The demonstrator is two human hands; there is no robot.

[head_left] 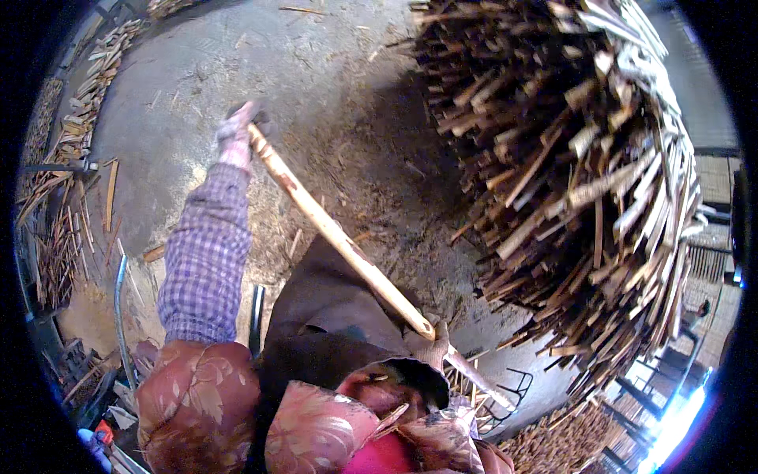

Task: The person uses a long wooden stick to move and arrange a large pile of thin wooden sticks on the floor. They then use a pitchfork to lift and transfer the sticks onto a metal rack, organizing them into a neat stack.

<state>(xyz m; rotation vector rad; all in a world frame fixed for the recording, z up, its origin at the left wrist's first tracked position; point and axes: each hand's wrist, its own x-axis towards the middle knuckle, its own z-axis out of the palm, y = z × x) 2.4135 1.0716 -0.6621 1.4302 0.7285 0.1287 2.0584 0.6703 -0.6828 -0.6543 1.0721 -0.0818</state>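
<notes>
A long pale wooden handle (335, 233) runs diagonally from upper left to lower right across the dusty ground. My left hand (235, 134), in a worn glove with a purple checked sleeve, grips its far end. My right hand (433, 347), also gloved, is closed around the handle close to my body. The handle's working end is hidden behind my left hand. A dark apron (332, 316) and red floral sleeves (197, 395) cover my front.
A big stack of split wooden sticks (576, 174) fills the right side, their ends facing me. More sticks lie in rows along the left rim (71, 142) and at lower right (568, 434). The grey concrete floor (316, 71) carries sawdust and chips. A metal rack (513, 391) sits behind my right hand.
</notes>
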